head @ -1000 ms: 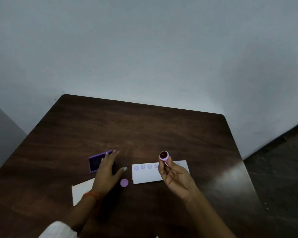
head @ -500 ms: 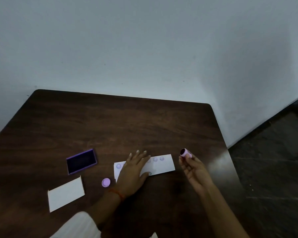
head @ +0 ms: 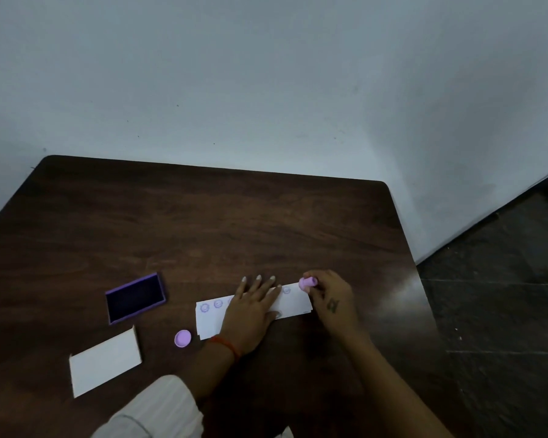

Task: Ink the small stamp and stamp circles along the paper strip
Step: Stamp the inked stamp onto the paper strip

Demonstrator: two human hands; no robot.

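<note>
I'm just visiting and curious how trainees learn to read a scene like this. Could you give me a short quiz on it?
1. True or false: the left hand lies flat on the paper strip.
2. Which hand holds the small stamp? A) left B) right C) neither
3. Fill in: the open ink pad lies to the ____ of the strip, as the person sees it.

Key: 1 true; 2 B; 3 left.

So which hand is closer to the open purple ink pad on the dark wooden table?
The left hand. It lies flat on the white paper strip, to the right of the open purple ink pad. The right hand is farther right, holding the small lilac stamp.
</note>
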